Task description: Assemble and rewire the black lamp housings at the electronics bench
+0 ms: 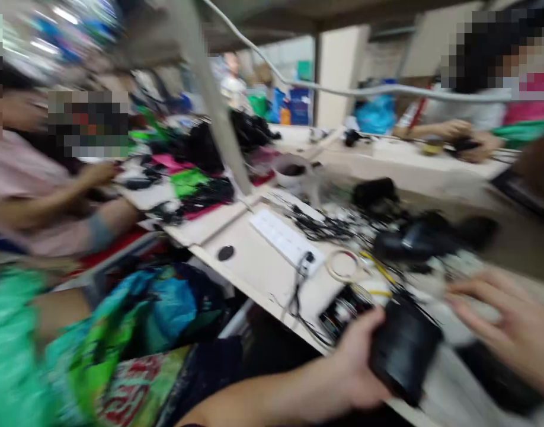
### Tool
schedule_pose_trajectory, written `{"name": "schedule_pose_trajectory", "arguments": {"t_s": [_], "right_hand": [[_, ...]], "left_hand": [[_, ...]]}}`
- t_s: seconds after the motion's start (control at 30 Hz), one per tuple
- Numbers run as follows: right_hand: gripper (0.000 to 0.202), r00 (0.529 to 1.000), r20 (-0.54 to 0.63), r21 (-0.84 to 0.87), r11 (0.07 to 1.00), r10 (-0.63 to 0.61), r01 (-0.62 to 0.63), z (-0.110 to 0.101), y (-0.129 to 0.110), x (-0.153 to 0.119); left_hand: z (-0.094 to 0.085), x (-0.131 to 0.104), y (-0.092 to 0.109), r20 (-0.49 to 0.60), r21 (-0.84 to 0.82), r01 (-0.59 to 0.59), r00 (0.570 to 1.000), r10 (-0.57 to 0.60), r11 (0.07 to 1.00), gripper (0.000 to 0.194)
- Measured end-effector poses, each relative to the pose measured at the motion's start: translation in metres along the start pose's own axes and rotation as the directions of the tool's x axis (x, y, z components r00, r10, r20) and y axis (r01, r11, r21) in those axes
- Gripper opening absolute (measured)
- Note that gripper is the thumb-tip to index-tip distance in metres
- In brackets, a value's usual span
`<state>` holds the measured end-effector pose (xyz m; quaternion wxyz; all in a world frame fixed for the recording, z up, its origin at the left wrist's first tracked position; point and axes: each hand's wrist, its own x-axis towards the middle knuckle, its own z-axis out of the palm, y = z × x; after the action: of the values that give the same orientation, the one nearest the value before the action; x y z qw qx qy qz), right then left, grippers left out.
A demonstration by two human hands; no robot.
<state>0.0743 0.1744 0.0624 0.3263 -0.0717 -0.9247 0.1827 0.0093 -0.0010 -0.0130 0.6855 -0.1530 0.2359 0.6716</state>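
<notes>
My left hand [361, 362] is closed around a flat black case [405, 347], shiny like leather, at the lower right. Its thumb lies along the near side; the fingers underneath are hidden. To the right, apart from the case, my right hand [503, 323] hangs with its fingers stretched out and nothing visible in them. Just beyond the left hand is a small black box [345, 308] with mixed small things, blurred. A tape roll [343, 265] and a yellow strip [378, 270] lie behind it on the white table [249, 267].
A white power strip [286, 240] with a plugged-in cord lies on the table. Black cables [319, 222] and black items [414, 237] are heaped beyond it. A slanted post [216, 101] rises from the table. Co-workers sit at left and far right; bags [134, 320] hang at lower left.
</notes>
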Motion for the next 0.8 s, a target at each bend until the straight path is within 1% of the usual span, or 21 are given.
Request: {"name": "schedule_pose_trajectory", "arguments": {"t_s": [0.03, 0.07, 0.1, 0.17, 0.2, 0.3, 0.37, 0.53, 0.6, 0.63, 0.67, 0.7, 0.73, 0.8], "right_hand": [[0.021, 0.994, 0.083, -0.001, 0.998, -0.067, 0.067, -0.015, -0.015, -0.013], [0.012, 0.977, 0.187, 0.029, 0.994, -0.106, 0.103, -0.023, -0.031, -0.022], [0.009, 0.954, 0.276, 0.048, 0.993, -0.118, 0.109, -0.026, -0.048, -0.028], [0.012, 0.914, 0.394, 0.035, 0.995, -0.100, 0.094, -0.021, -0.074, -0.032], [0.014, 0.891, 0.443, 0.028, 0.995, -0.102, 0.099, -0.017, -0.082, -0.033], [0.017, 0.842, 0.526, -0.031, 0.987, -0.119, 0.159, -0.011, -0.096, -0.033], [0.018, 0.820, 0.551, -0.060, 0.973, -0.156, 0.225, -0.011, -0.099, -0.032], [0.017, 0.775, 0.568, -0.134, 0.898, -0.277, 0.419, -0.005, -0.105, -0.035], [0.019, 0.762, 0.578, -0.186, 0.862, -0.293, 0.472, -0.002, -0.108, -0.038], [0.022, 0.762, 0.576, -0.206, 0.850, -0.295, 0.484, -0.002, -0.108, -0.041], [0.025, 0.771, 0.564, -0.217, 0.848, -0.296, 0.484, -0.002, -0.108, -0.043], [0.027, 0.789, 0.538, -0.217, 0.855, -0.298, 0.470, -0.004, -0.107, -0.045], [0.029, 0.813, 0.500, -0.201, 0.874, -0.297, 0.443, -0.007, -0.105, -0.047], [0.031, 0.876, 0.404, -0.152, 0.925, -0.263, 0.347, -0.014, -0.099, -0.054]], "left_hand": [[0.006, -0.006, -0.001, -0.060, -0.003, 0.031, 0.998, -0.032, 1.000, 0.051], [0.010, -0.011, 0.001, -0.101, -0.002, 0.022, 0.995, -0.022, 1.000, 0.049], [0.015, -0.014, 0.005, -0.130, 0.011, 0.030, 0.991, -0.029, 0.999, 0.046], [0.022, -0.017, 0.010, -0.162, 0.022, 0.034, 0.986, -0.030, 0.999, 0.040], [0.025, -0.018, 0.010, -0.182, 0.036, 0.041, 0.983, -0.034, 0.998, 0.038], [0.030, -0.023, 0.004, -0.233, 0.101, 0.068, 0.972, -0.043, 0.993, 0.038], [0.029, -0.026, 0.000, -0.232, 0.135, 0.086, 0.971, -0.053, 0.987, 0.039], [0.024, -0.027, -0.002, -0.148, 0.147, 0.140, 0.982, -0.118, 0.979, 0.044], [0.023, -0.028, -0.001, -0.155, 0.135, 0.155, 0.979, -0.134, 0.979, 0.044], [0.023, -0.028, -0.001, -0.165, 0.126, 0.161, 0.976, -0.140, 0.979, 0.045], [0.023, -0.029, -0.001, -0.174, 0.118, 0.166, 0.974, -0.145, 0.979, 0.045], [0.023, -0.029, 0.000, -0.180, 0.114, 0.170, 0.972, -0.148, 0.979, 0.047], [0.023, -0.030, 0.000, -0.187, 0.110, 0.175, 0.970, -0.152, 0.978, 0.048], [0.024, -0.030, 0.002, -0.197, 0.105, 0.156, 0.971, -0.133, 0.982, 0.048]]}}
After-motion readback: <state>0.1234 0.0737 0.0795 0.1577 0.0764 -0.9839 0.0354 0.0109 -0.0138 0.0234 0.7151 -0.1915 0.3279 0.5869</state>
